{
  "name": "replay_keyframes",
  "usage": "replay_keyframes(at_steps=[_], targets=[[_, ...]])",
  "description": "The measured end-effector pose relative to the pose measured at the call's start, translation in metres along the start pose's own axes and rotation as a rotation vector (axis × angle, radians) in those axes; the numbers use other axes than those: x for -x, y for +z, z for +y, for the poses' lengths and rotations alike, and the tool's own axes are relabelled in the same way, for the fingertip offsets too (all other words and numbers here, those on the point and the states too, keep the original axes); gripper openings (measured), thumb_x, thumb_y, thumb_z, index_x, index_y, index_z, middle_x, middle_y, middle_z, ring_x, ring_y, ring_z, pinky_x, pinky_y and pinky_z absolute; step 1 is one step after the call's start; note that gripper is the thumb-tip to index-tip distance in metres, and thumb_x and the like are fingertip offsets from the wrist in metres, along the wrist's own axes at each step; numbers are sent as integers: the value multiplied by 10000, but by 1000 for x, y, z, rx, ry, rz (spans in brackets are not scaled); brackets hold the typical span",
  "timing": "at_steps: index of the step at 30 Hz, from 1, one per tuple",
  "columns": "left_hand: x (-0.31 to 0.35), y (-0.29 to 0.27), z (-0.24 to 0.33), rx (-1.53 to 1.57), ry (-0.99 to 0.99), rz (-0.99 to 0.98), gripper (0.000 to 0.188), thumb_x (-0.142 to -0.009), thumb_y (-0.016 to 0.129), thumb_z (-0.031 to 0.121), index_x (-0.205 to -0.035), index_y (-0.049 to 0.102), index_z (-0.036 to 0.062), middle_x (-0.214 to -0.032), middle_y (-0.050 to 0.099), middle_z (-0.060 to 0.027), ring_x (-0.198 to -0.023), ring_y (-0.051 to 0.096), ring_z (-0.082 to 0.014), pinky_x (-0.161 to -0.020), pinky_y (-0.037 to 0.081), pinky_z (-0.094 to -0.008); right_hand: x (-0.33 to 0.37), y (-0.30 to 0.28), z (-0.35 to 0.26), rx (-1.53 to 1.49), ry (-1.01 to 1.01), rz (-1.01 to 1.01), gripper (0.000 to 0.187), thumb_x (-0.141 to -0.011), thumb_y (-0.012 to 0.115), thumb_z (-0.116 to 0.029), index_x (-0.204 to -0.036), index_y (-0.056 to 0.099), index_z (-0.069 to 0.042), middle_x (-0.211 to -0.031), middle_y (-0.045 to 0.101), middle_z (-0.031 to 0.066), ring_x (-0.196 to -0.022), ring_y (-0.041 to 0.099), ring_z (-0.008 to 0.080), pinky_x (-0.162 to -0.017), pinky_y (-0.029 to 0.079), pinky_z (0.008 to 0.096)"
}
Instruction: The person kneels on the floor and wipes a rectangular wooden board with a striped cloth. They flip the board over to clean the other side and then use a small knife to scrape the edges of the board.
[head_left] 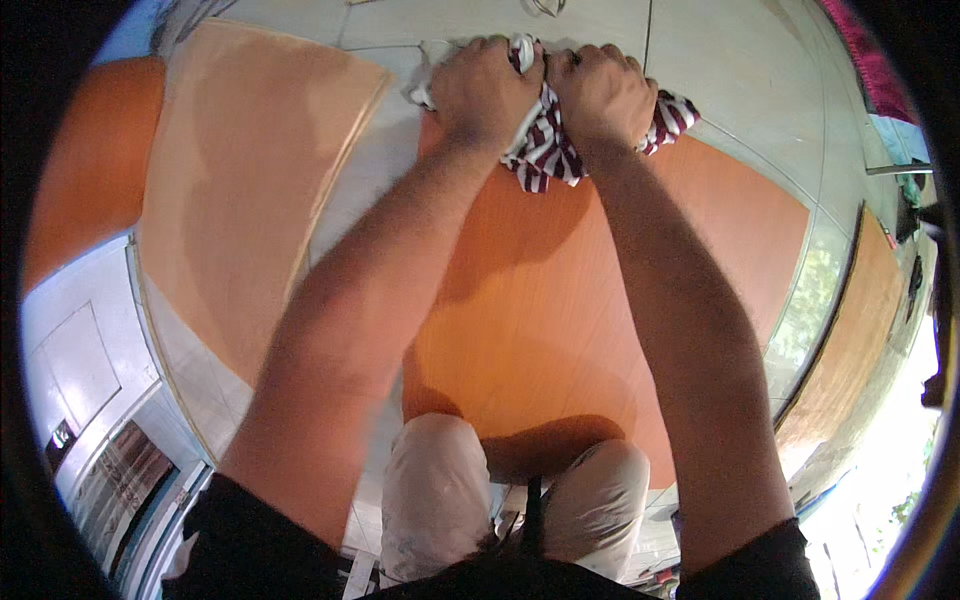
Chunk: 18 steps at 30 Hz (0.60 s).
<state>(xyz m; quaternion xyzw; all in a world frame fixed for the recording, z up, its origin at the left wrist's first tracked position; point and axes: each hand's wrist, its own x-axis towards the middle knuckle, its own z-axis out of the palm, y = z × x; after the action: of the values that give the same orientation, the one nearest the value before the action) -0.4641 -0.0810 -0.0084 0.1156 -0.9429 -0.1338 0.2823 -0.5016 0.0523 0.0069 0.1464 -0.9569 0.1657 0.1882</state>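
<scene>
Both my arms reach out to the far edge of an orange-brown wooden board [540, 270] lying on the floor. My left hand [485, 90] is closed round one part of a bunched maroon-and-white striped cloth [545, 145]. Right beside it, my right hand [608, 95] grips another part of the same cloth, and a striped end sticks out past its right side. Folds of the cloth hang between the two hands over the board's far edge. Most of my fingertips are hidden behind the knuckles.
A pale wooden panel [250, 170] lies on the tiled floor [745, 80] to the left, with an orange panel [95, 160] beyond it. Another wooden board [845, 340] is at the right. A white cabinet-like piece [85, 340] stands at the lower left. My knees [440, 470] are at the board's near edge.
</scene>
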Motion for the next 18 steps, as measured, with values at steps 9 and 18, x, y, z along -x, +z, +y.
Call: replay_keyframes(at_steps=[9, 18], targets=[[229, -185, 3, 20, -190, -379, 340, -975, 695, 416, -959, 705, 77, -932, 677, -148, -884, 676, -382, -781, 501, -528, 233, -114, -67, -133, 21, -362, 305, -982, 645, -377, -1007, 783, -106, -1067, 734, 127, -1013, 679, 350, -939, 471, 576], [215, -173, -20, -27, -258, -406, 357, -941, 721, 420, -903, 682, 67, -865, 685, -162, -806, 681, -399, -747, 492, -546, 199, -106, -85, -196, -19, -455, 280, -959, 657, -357, -977, 781, -106, -1066, 738, 120, -1031, 698, 323, -901, 488, 541]])
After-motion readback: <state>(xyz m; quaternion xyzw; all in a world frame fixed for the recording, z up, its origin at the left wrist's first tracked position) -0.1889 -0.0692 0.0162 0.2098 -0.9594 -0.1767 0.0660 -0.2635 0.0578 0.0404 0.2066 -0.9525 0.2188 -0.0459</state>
